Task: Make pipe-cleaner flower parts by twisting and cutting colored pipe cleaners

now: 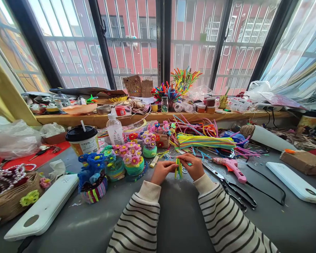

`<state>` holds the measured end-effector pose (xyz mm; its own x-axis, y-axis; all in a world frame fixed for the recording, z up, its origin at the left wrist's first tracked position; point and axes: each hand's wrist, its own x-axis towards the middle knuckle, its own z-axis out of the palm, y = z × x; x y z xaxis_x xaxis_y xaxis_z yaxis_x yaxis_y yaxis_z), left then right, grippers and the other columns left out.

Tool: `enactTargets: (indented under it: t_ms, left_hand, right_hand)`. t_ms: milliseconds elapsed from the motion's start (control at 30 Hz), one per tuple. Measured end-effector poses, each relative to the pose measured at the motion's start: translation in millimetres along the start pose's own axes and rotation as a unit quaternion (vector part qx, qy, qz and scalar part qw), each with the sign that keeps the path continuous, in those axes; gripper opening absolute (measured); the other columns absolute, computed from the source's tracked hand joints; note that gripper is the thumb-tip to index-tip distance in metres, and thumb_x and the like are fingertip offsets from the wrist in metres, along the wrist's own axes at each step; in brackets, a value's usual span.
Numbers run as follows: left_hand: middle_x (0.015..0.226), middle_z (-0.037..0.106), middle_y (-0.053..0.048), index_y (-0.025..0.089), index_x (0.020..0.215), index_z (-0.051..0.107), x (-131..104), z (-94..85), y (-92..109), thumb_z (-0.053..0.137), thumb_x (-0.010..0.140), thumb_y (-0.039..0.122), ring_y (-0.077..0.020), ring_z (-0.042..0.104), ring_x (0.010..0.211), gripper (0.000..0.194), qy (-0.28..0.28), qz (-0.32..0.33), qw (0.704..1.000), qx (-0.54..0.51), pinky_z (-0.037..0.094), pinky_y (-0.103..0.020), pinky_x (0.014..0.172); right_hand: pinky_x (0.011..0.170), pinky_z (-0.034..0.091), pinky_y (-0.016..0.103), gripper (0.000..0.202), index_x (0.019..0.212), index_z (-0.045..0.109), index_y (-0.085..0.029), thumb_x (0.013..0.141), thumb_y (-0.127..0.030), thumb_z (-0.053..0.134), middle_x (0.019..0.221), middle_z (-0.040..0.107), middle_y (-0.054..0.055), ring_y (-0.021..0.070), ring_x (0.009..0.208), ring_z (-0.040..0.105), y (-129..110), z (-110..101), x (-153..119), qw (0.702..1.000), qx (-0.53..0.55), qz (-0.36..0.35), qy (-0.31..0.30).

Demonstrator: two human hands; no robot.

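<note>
Both hands meet above the middle of the dark grey table. My left hand [163, 172] pinches a small bunch of yellow and green pipe cleaners [178, 171] between thumb and fingers. From the other side, my right hand [194, 167] has its fingers closed on the same bunch near the top. The lower ends hang down between the hands. Just beyond them lies a thick bundle of yellow and green pipe cleaners [205, 141]. To the right of my right hand are large scissors [228, 186] and a pink hot glue gun [233, 168].
Left of my hands stand pots of pipe-cleaner flowers, pink [132, 156] and blue [92, 175], a plastic bottle [114, 130] and a lidded cup [83, 140]. White power banks [46, 207] lie at both sides. The glue gun's black cord [268, 196] loops rightward. A cluttered sill [94, 120] runs behind.
</note>
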<state>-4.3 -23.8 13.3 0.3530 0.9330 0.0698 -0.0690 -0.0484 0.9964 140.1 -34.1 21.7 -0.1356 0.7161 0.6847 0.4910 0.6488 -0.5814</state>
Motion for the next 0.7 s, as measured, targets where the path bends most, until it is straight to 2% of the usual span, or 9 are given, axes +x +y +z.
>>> enactTargets:
  t_ms: [133,367,467,600,700]
  left_hand:
    - [0.060,0.062,-0.002,0.018,0.071,0.065,-1.0,3.1,1.6,0.061,0.053,0.032,-0.0149,0.056,0.056,0.023,-0.025,-0.015,0.999,-0.038,0.045,-0.029,0.062]
    - [0.065,0.063,-0.003,0.018,0.069,0.065,-1.9,1.9,2.0,0.059,0.056,0.033,-0.0160,0.056,0.063,0.021,-0.017,0.009,1.000,0.007,0.043,-0.026,0.062]
    - [0.067,0.063,-0.003,0.017,0.071,0.064,-2.3,1.3,3.8,0.059,0.056,0.033,-0.0170,0.057,0.066,0.023,-0.002,0.019,1.000,-0.004,0.043,-0.027,0.064]
    - [0.066,0.063,-0.004,0.013,0.071,0.061,-1.3,-0.6,6.0,0.060,0.056,0.032,-0.0179,0.057,0.067,0.025,0.072,0.036,0.995,-0.054,0.043,-0.029,0.065]
    - [0.065,0.063,-0.004,0.012,0.069,0.060,-0.3,-1.7,7.3,0.061,0.054,0.030,-0.0175,0.057,0.067,0.024,0.140,0.054,0.986,-0.067,0.043,-0.028,0.066]
  right_hand:
    - [0.060,0.045,0.022,0.018,0.080,0.061,-0.020,0.072,-0.020,0.045,0.073,0.059,0.003,0.0120,0.065,0.055,-0.7,2.8,-0.4,1.000,-0.005,0.003,-0.001]
    - [0.061,0.046,0.023,0.019,0.082,0.061,-0.020,0.072,-0.022,0.044,0.078,0.060,0.003,0.0125,0.070,0.055,-0.6,2.1,0.9,0.999,0.024,0.003,-0.037]
    - [0.060,0.046,0.022,0.020,0.086,0.059,-0.020,0.072,-0.023,0.045,0.082,0.059,0.003,0.0128,0.074,0.055,3.8,-2.0,2.5,0.998,0.021,0.011,-0.051]
    - [0.060,0.045,0.025,0.017,0.081,0.061,-0.017,0.071,-0.022,0.047,0.078,0.059,0.005,0.0140,0.067,0.055,20.5,-4.5,2.0,0.990,-0.118,0.069,-0.037]
    - [0.062,0.042,0.028,0.011,0.073,0.063,-0.020,0.065,-0.021,0.055,0.073,0.060,0.005,0.0174,0.069,0.054,31.5,-2.7,-0.4,0.958,-0.254,0.072,-0.108]
